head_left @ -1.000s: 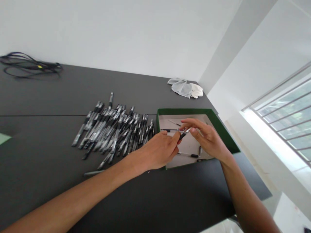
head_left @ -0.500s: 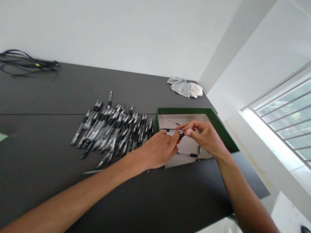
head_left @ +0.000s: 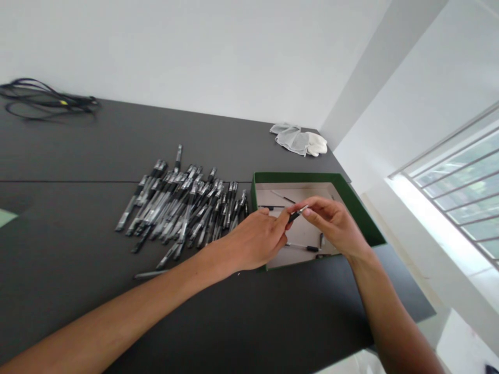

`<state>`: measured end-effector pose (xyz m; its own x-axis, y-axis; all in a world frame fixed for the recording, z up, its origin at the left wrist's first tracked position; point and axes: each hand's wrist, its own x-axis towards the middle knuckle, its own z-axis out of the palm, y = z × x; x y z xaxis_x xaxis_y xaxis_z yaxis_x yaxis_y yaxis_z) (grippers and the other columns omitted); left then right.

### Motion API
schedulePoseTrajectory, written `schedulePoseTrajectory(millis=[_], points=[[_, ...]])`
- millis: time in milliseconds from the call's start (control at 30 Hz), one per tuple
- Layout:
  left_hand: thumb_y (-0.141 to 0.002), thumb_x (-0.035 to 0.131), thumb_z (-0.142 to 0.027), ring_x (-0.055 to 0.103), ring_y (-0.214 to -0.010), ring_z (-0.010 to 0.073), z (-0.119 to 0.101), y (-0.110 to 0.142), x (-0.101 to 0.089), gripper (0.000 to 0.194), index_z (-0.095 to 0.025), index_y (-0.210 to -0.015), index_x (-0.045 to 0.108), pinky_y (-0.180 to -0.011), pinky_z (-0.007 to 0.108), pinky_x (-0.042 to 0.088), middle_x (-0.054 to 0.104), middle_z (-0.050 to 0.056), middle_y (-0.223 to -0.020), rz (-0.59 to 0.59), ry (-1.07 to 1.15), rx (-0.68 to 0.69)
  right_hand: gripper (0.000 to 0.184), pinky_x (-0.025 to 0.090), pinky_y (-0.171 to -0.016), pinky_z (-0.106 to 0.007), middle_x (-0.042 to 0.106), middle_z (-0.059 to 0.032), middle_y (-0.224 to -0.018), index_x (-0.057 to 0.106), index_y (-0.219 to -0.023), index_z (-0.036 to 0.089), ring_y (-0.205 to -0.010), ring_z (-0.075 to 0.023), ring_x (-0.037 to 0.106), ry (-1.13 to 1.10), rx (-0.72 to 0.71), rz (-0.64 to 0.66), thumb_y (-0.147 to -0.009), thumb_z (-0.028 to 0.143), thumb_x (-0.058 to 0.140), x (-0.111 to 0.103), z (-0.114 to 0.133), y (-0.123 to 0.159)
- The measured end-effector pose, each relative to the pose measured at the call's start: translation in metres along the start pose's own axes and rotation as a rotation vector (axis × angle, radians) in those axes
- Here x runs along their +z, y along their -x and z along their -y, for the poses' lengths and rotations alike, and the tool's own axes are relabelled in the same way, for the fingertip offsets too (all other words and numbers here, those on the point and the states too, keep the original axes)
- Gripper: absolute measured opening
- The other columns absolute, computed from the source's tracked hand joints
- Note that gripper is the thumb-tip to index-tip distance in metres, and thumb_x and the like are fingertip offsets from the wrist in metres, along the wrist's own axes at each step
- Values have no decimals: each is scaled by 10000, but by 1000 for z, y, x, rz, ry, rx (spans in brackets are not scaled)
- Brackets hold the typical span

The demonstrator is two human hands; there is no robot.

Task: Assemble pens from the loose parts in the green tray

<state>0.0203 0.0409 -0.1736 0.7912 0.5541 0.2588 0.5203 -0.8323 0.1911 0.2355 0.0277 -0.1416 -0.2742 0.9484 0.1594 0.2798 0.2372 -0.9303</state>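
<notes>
Over the green box [head_left: 360, 218], my left hand [head_left: 259, 239] grips a pen [head_left: 297, 214] whose black grip section and pale pointed tip stick out past the fingers. My right hand [head_left: 331, 221] is at the tip end, thumb and fingertips pinched about it. Most of the barrel is hidden inside my left hand. Loose pen parts lie on the box's pale floor, among them a thin refill [head_left: 283, 196] and a black-ended piece [head_left: 304, 247]. Left of the box, a large heap of clear-barrelled pens with black grips [head_left: 187, 202] spreads over the dark table [head_left: 218, 322].
At the back right lie white gloves or cloth [head_left: 298, 140] near the wall. A coil of black cable [head_left: 50, 98] rests at the back left. A pale green corner of something [head_left: 5, 217] shows at the left edge. A barred window [head_left: 463, 187] is on the right.
My right fingers have shifted slightly back to the right, and the pen's pale tip now shows between the hands. My left hand keeps its grip. The view has moved a little.
</notes>
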Motion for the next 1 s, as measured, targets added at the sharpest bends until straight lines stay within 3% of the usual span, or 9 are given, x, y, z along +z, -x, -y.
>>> schedulePoseTrajectory(millis=[133, 267, 333, 467, 600, 667, 800, 900, 1000], points=[[-1061, 359, -218, 661, -731, 226, 0, -1, -2, 249, -91, -1227, 496, -875, 404, 481, 723, 62, -808, 2, 27, -9, 277, 531, -861, -345, 736, -34, -941, 628, -869, 232, -901, -193, 663, 65, -35, -82, -882, 473, 764, 4, -7, -5], [-1061, 355, -213, 662, -737, 226, 0, -2, -2, 234, -97, -1196, 505, -870, 397, 478, 715, 54, -798, 0, 15, -16, 276, 531, -934, -356, 732, -60, -1095, 665, -1130, 252, -1044, -210, 669, 19, -60, -37, -968, 475, 655, 5, -3, -2], [-1061, 355, -216, 664, -746, 226, 0, -2, -1, 244, -94, -1215, 499, -868, 394, 477, 721, 57, -809, -10, 3, -16, 260, 518, -997, -378, 746, -65, -1143, 706, -1143, 254, -1115, -224, 671, 9, -62, -9, -986, 450, 635, 3, 1, 0], [-1065, 341, -214, 659, -729, 233, 0, -2, 0, 279, -71, -1261, 477, -864, 411, 480, 728, 61, -817, -3, -11, 1, 213, 531, -920, -376, 762, -51, -1021, 738, -994, 242, -995, -223, 686, 42, -37, -40, -931, 445, 716, 0, 0, -2], [-1065, 346, -224, 664, -734, 232, 0, -1, -1, 242, -95, -1200, 500, -871, 408, 481, 715, 50, -784, 7, -9, -7, 326, 514, -793, -329, 696, -28, -856, 641, -829, 225, -840, -190, 628, 135, -13, -81, -912, 534, 707, 3, -6, -4], [-1062, 351, -219, 665, -737, 226, 0, -1, -2, 232, -102, -1194, 502, -872, 400, 481, 717, 49, -791, 3, -7, -17, 319, 518, -804, -323, 699, -30, -904, 651, -942, 234, -863, -187, 634, 112, -24, -66, -952, 553, 644, 4, -5, -4], [-1060, 342, -207, 668, -759, 236, -1, -1, -2, 291, -65, -1277, 475, -875, 408, 478, 734, 74, -838, 4, -7, -13, 339, 508, -1009, -382, 742, -56, -1155, 679, -1240, 271, -1118, -226, 663, 88, -79, 14, -1014, 498, 566, 3, 2, -2], [-1059, 338, -202, 671, -771, 240, -1, -1, -2, 336, -32, -1328, 448, -887, 410, 471, 734, 80, -837, 3, 5, -8, 301, 498, -1042, -405, 753, -58, -1185, 754, -1144, 261, -1155, -245, 665, 107, -77, 40, -1018, 464, 571, 1, 6, -2], [-1058, 345, -208, 670, -752, 234, -1, -1, -1, 303, -52, -1287, 467, -873, 406, 472, 728, 70, -822, -3, 15, -12, 254, 522, -940, -387, 760, -56, -1080, 763, -1054, 245, -1039, -238, 676, 120, -49, 14, -982, 454, 637, -2, 2, -2]])
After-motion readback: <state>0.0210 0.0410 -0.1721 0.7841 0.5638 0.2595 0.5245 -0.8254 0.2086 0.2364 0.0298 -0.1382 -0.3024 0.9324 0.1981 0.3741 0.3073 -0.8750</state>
